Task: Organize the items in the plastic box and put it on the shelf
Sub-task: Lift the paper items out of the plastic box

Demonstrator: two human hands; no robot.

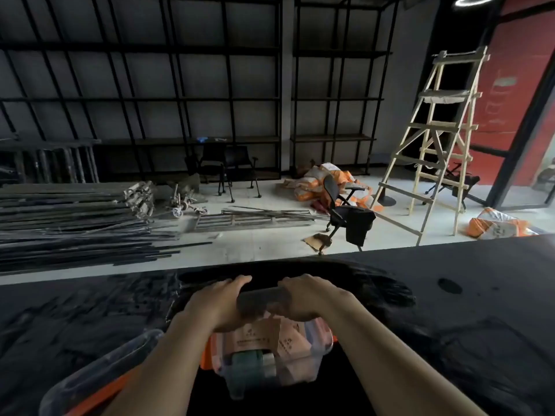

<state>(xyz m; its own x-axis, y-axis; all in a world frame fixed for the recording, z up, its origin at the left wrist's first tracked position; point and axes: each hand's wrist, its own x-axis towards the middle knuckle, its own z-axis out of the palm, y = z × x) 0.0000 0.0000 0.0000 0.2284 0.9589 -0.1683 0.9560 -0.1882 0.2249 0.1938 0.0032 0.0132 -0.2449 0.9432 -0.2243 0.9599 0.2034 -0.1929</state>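
Observation:
A clear plastic box (312,360) stands on the black table (450,310) right in front of me. Inside it I see pinkish paper packets and a greenish cylinder. Above the box's far end, my left hand (216,304) and my right hand (312,298) both grip a dark oblong object (264,298), one hand on each end. The clear lid (99,373) with an orange latch lies tilted on the table to the left of the box. Black metal shelves (180,100) line the far wall.
Beyond the table lie a pile of long metal bars (75,226), black chairs (345,214), orange-and-white sacks (318,181) and a wooden stepladder (435,139). Another sack (495,225) sits at the right near a red glass partition.

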